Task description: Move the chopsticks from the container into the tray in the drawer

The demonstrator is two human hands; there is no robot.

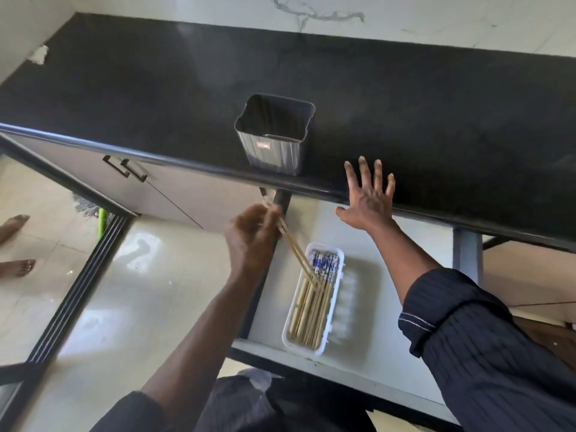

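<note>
A steel container stands near the front edge of the black counter; I see no chopsticks in it. Below it the drawer is pulled out. A white tray lies inside, holding several wooden chopsticks with blue-patterned tops. My left hand, blurred by motion, grips a pair of chopsticks whose tips slant down into the tray. My right hand hovers with fingers spread over the counter's front edge, right of the container, holding nothing.
The black counter runs across the view against a pale marbled wall. Cabinet doors with dark handles sit to the left under the counter. A person's bare feet show at the far left on the glossy tiled floor.
</note>
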